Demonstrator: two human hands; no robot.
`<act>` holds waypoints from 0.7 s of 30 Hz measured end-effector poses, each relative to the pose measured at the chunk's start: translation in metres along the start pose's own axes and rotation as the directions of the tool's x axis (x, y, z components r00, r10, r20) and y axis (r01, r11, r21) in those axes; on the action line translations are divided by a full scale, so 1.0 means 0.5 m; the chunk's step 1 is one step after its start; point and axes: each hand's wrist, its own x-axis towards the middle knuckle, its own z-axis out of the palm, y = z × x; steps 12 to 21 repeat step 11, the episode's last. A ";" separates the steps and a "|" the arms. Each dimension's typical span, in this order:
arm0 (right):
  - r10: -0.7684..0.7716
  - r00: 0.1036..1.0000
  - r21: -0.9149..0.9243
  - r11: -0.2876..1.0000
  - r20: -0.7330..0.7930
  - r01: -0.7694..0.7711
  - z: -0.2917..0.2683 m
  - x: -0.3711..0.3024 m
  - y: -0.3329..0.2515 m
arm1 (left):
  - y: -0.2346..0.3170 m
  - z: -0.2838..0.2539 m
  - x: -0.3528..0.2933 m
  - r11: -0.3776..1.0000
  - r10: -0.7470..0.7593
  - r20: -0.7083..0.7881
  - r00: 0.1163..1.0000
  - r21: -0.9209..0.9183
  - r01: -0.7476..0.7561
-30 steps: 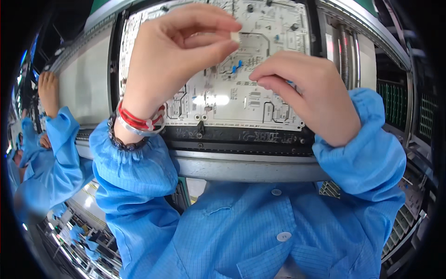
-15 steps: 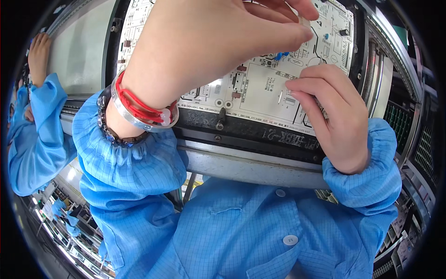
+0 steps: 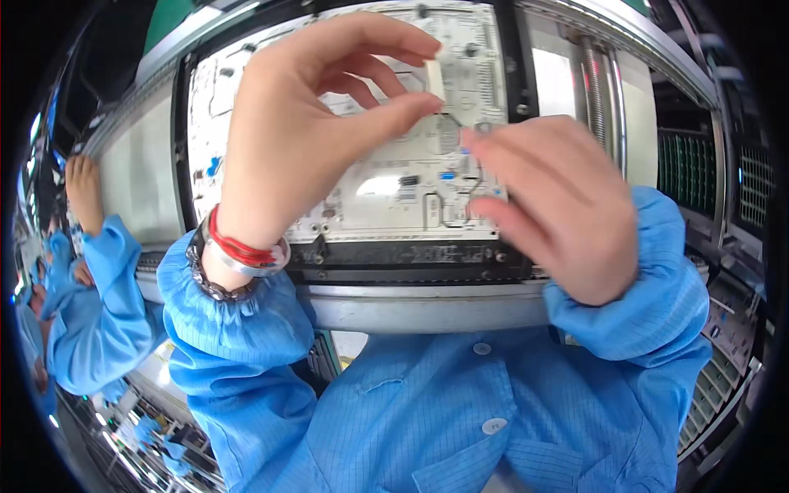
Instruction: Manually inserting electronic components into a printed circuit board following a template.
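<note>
My left hand (image 3: 316,123) is raised over a white circuit board (image 3: 386,193) and pinches a small white flat piece (image 3: 434,78) between thumb and forefinger. Red bands and a metal bracelet circle that wrist. My right hand (image 3: 559,201) hovers blurred over the board's right part, fingers curled toward a thin dark wire (image 3: 460,214); whether it grips anything cannot be made out. The board lies in a black frame (image 3: 411,259) on a grey conveyor rail (image 3: 427,308). Both my arms wear blue sleeves.
A co-worker in a blue coat (image 3: 90,304) stands at my left, one hand (image 3: 82,189) on the line. Metal rollers and a rail (image 3: 596,90) run along the right side of the board. Green racks (image 3: 682,172) stand at far right.
The view has shifted, so the board sits more central. My left hand has drawn back from the board's top right and now shows the small white piece. My right hand has moved and blurred.
</note>
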 end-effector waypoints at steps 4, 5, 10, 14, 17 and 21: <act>0.349 0.936 0.010 0.937 -0.054 -0.349 -0.112 -0.050 -0.002 | 0.011 0.032 0.019 0.931 0.180 0.030 0.983 0.318 -0.180; 0.372 0.910 -0.001 0.926 -0.182 -0.379 -0.129 -0.083 0.002 | 0.014 0.045 0.026 0.920 0.161 0.050 0.986 0.355 -0.168; 0.538 0.711 0.065 0.815 -0.454 -0.575 -0.174 -0.212 0.029 | 0.040 0.043 0.035 0.857 0.146 0.100 0.984 0.483 -0.176; 0.602 0.667 0.070 0.763 -0.438 -0.643 -0.182 -0.225 0.037 | 0.041 0.045 0.041 0.851 0.172 0.087 0.981 0.488 -0.193; 0.602 0.667 0.070 0.763 -0.438 -0.643 -0.182 -0.225 0.037 | 0.041 0.045 0.041 0.851 0.172 0.087 0.981 0.488 -0.193; 0.602 0.667 0.070 0.763 -0.438 -0.643 -0.182 -0.225 0.037 | 0.041 0.045 0.041 0.851 0.172 0.087 0.981 0.488 -0.193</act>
